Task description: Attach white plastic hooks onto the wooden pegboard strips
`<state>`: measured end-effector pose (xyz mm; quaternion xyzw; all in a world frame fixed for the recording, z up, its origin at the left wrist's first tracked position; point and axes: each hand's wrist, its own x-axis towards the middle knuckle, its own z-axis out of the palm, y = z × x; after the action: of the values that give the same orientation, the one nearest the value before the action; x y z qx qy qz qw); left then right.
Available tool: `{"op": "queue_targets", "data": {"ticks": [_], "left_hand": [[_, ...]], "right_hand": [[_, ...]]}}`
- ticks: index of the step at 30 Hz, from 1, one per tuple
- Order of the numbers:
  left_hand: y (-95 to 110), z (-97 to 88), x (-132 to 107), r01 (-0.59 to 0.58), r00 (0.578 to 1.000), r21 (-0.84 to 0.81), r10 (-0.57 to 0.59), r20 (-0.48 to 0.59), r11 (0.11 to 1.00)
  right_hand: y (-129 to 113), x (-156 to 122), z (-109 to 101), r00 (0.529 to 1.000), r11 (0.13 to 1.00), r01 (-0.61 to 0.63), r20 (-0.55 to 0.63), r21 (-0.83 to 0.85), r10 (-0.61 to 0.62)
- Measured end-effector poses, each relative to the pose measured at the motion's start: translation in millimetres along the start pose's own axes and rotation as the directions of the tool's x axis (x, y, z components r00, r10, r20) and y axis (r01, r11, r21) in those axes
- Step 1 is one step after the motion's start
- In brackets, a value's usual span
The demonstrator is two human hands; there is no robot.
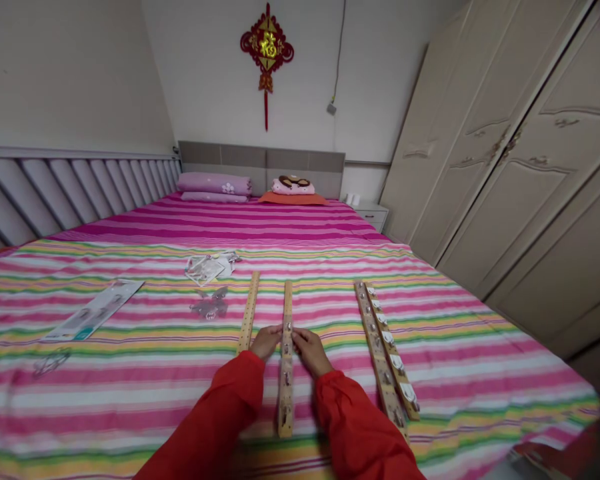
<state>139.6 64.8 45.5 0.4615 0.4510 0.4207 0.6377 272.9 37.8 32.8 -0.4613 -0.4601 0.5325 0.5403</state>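
Note:
A narrow wooden strip (286, 393) with small metal hooks along it lies lengthwise on the striped bedspread (130, 373) in front of me. My left hand (266, 342) and my right hand (310, 350), both in red sleeves, meet at its middle. Their fingers are pinched together around a small metal piece on the strip. A bare wooden strip (249, 312) with holes lies just left of my left hand. Two more strips (386, 353) fitted with clear hooks lie side by side to the right.
Clear plastic hooks (210, 307) and opened packets (207, 268) lie beyond the strips. A long package card (94, 311) rests at the left, another clear hook (50, 362) near it. Pillows (214, 185) sit at the headboard. A tall wardrobe (505, 153) lines the right side.

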Motion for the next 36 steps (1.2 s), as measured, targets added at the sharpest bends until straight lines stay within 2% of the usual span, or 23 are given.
{"op": "queue_targets", "data": {"ticks": [4,9,13,14,16,18,20,22,23,24,26,29,36], "left_hand": [[-5,5.4,-16,-0.024,1.000,0.013,0.023,0.017,1.000],[-5,11.3,-39,-0.051,0.998,0.060,0.050,0.024,0.997],[5,9.7,-56,-0.063,0.992,0.113,0.050,0.113,0.992],[10,5.9,-58,-0.072,0.994,0.149,0.058,0.094,0.986],[22,-8.2,-60,-0.102,0.993,0.241,0.113,-0.035,0.965],[35,-31.6,-58,-0.143,0.948,0.330,0.225,-0.227,0.933],[48,-61.8,-53,-0.172,0.855,0.431,0.351,-0.381,0.886],[57,-93.5,-49,-0.078,0.714,0.522,0.413,-0.565,0.850],[60,-108.2,-46,0.022,0.658,0.551,0.403,-0.636,0.834],[61,-121.2,-44,0.130,0.620,0.565,0.378,-0.687,0.814],[61,-140.8,-41,0.203,0.590,0.561,0.357,-0.724,0.802],[56,-154.5,-35,0.241,0.591,0.562,0.340,-0.732,0.791],[52,-152.6,-30,0.234,0.552,0.506,0.315,-0.772,0.830]], "right_hand": [[1,-13,-1,1.000,1.000,0.008,0.009,-0.012,-0.008],[-2,-30,-4,0.995,0.999,0.043,0.090,-0.032,-0.040],[-4,-41,-7,0.995,1.000,0.005,0.096,-0.003,-0.005],[-3,-43,-7,0.996,1.000,-0.009,0.085,0.021,0.007],[-2,-44,-8,0.998,0.997,-0.041,0.058,0.071,0.036],[0,-44,-8,0.998,0.992,-0.064,0.030,0.110,0.061],[1,-44,-9,0.998,0.989,-0.068,0.008,0.129,0.068],[2,-43,-9,0.998,0.989,-0.064,-0.006,0.130,0.065],[3,-43,-9,0.998,0.990,-0.062,-0.012,0.128,0.064],[3,-43,-10,0.998,0.990,-0.063,-0.016,0.127,0.066],[4,-42,-10,0.997,0.989,-0.068,-0.019,0.130,0.071],[3,-42,-10,0.997,0.987,-0.074,-0.015,0.144,0.077],[1,-44,-9,0.996,0.981,-0.071,-0.040,0.179,0.079]]}}
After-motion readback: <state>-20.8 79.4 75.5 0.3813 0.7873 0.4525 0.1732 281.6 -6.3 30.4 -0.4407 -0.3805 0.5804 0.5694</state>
